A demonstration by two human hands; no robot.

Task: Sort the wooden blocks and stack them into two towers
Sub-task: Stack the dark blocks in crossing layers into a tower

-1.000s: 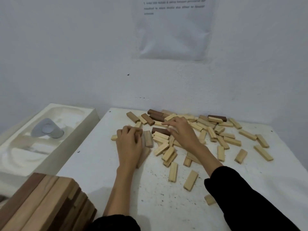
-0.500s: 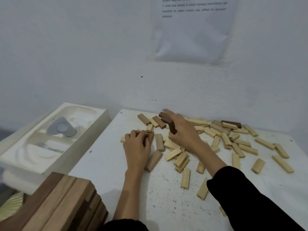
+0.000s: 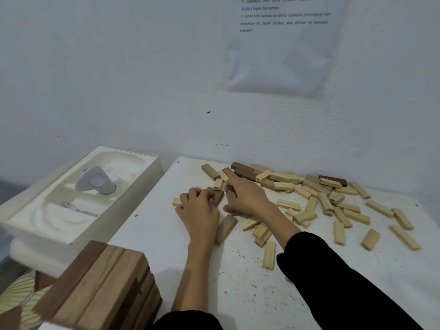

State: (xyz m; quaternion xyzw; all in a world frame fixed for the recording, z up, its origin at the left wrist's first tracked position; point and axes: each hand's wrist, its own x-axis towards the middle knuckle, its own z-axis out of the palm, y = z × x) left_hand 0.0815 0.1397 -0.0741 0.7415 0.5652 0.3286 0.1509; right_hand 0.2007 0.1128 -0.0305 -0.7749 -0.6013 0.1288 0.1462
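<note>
— Starting at your left: a white moulded foam tray [image 3: 133,198] sits just off the white table's [image 3: 214,282] left edge, and a stack of brown and tan wooden slabs [image 3: 102,287] stands by its near-left corner. Whether that counts as one of your towers, I cannot tell.

— On the table itself you have no tower up yet. Your left hand [image 3: 200,210] curls its fingers over a small cluster of mid-brown wooden blocks [image 3: 217,197] toward the far-left corner.

— Your right hand [image 3: 247,198] grips the right end of that same cluster between fingers and thumb. A tan wooden block [image 3: 225,229] lies loose at the near side of both hands.

— So you're sorting, I'd judge: browns first. Rightward, pale rectangular wooden blocks [image 3: 288,205] lie scattered to the right edge, a few dark brown wooden blocks [image 3: 241,167] along the far edge.

— Most sorting and all stacking remain.
</note>
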